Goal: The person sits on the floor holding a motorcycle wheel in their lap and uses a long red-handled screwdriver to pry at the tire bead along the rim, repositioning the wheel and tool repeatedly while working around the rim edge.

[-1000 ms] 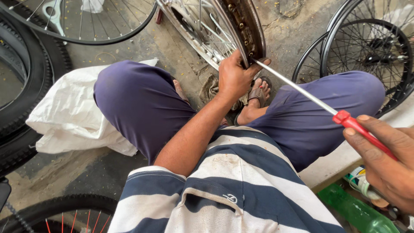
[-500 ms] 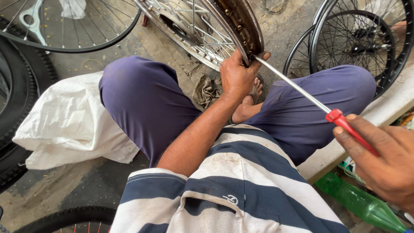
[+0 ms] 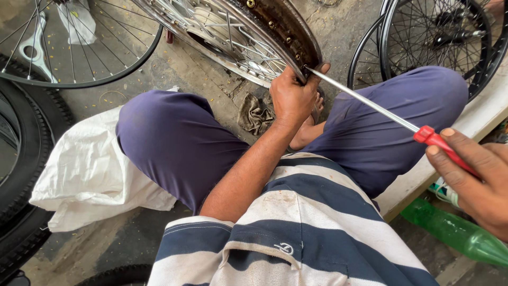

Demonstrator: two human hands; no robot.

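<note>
Fingers (image 3: 288, 79) of the left hand (image 3: 292, 98) are curled tight around the rim of a spoked wheel (image 3: 286, 26), thumb side up near the rusty brown inner band — a firm, closed grip. The right hand (image 3: 473, 177), at the right edge of the view, has its fingers wrapped closed around the red handle of a long screwdriver (image 3: 370, 103); its thin metal shaft runs up and to the left, and the tip meets the wheel's rim just beside the left hand's fingertips.

The wheel fills the top centre, tilted, with silver spokes fanning toward its hub. The person sits low with knees spread, in dark purple trousers (image 3: 174, 143) and a blue and white striped shirt (image 3: 296, 228). A black tyre (image 3: 21, 159) lies along the left edge, and a second spoked wheel (image 3: 79, 47) lies flat on the ground at top left. More black-rimmed wheels (image 3: 439, 32) stand at top right. A white sack (image 3: 84, 175) lies under the left knee. Between the legs, on the concrete — a crumpled grey rag (image 3: 254, 114). A green plastic bottle (image 3: 455, 233) lies at lower right, below the right hand.
</note>
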